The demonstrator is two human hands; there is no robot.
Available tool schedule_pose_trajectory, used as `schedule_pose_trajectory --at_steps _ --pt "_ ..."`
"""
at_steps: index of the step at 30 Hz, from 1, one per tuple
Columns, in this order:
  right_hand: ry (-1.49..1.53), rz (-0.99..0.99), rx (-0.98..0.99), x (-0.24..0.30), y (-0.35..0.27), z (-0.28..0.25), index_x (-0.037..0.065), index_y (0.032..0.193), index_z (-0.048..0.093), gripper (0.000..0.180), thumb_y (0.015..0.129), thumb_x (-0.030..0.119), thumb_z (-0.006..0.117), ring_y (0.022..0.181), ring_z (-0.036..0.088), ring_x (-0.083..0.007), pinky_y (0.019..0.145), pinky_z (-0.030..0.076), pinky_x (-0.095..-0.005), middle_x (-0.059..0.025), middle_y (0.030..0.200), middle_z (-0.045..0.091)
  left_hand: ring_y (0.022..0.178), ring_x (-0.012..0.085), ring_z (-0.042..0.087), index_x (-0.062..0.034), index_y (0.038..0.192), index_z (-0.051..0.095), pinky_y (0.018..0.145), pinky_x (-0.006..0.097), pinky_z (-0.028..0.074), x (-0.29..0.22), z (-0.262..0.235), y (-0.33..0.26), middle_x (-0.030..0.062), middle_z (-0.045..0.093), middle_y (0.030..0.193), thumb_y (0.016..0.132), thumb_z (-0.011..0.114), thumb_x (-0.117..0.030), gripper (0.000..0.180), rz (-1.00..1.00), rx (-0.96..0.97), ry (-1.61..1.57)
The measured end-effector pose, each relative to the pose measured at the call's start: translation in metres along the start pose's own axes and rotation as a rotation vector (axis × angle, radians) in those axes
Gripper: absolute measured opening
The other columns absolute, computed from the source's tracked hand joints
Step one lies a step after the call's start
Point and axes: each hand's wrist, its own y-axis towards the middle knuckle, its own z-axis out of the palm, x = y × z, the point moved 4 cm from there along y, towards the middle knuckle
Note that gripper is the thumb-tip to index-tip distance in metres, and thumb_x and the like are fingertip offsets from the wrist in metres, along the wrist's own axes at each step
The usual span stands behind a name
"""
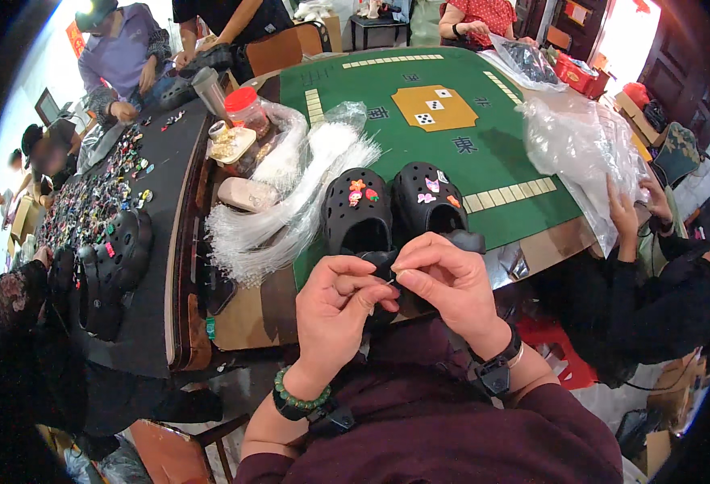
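A pair of black clogs stands side by side on the green table mat, heels toward me. The left clog (357,211) carries colourful charms on its toe, and so does the right clog (430,197). My left hand (340,302) is closed beside the left clog's heel, its fingertips at a thin white plastic strand (391,281). Thumb and forefinger of my right hand (451,286) pinch that same strand. The dark heel strap (381,260) lies between my hands, partly covered by fingers. Left of the clogs spreads a big bundle of white plastic strands (290,214).
A red-lidded jar (246,110) and a pinkish block (247,194) stand beside the bundle. On the black side table (157,282) lie heaped small charms (89,194) and more black clogs (113,270). At right, another person's hands touch a clear plastic bag (576,149). More people work beyond.
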Motion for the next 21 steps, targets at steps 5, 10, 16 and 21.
schedule_pose_trajectory --at_steps 5,10,16,21 --pt "0.020 0.033 0.018 0.0002 -0.0014 0.0022 0.000 0.103 0.071 0.012 0.092 0.000 0.068 0.094 0.061 -0.0122 0.081 0.050 -0.0252 -0.0079 0.105 0.063 0.082 0.0183 0.071 0.0006 0.116 0.047 0.071 0.025 0.054 0.0015 0.0012 0.0017 0.0145 0.073 0.093 0.094 0.061 0.007 0.028 0.037 0.011 -0.012" --pt "0.049 0.046 0.014 -0.0007 -0.0029 0.0021 -0.001 0.103 0.071 0.012 0.091 -0.001 0.068 0.094 0.061 -0.0123 0.080 0.050 -0.0250 -0.0082 0.105 0.062 0.083 0.0187 0.071 0.0002 0.119 0.045 0.074 0.027 0.056 0.0028 0.0007 0.0019 0.0152 0.072 0.094 0.093 0.062 0.008 0.031 0.058 -0.008 -0.036" --pt "-0.074 0.044 0.018 -0.0017 -0.0026 0.0023 -0.001 0.100 0.071 0.011 0.090 0.000 0.069 0.092 0.060 -0.0120 0.078 0.049 -0.0245 -0.0084 0.103 0.063 0.082 0.0178 0.071 0.0010 0.120 0.046 0.075 0.028 0.057 0.0024 0.0009 0.0008 0.0153 0.073 0.093 0.092 0.062 0.008 0.033 0.080 -0.019 0.013" --pt "-0.053 0.048 -0.018 -0.0026 -0.0028 0.0021 -0.002 0.098 0.070 0.009 0.089 -0.001 0.069 0.090 0.061 -0.0124 0.076 0.048 -0.0243 -0.0085 0.100 0.065 0.081 0.0169 0.070 0.0011 0.120 0.046 0.075 0.028 0.057 0.0029 -0.0002 0.0010 0.0146 0.073 0.092 0.093 0.063 0.006 0.033 0.038 -0.017 0.035"
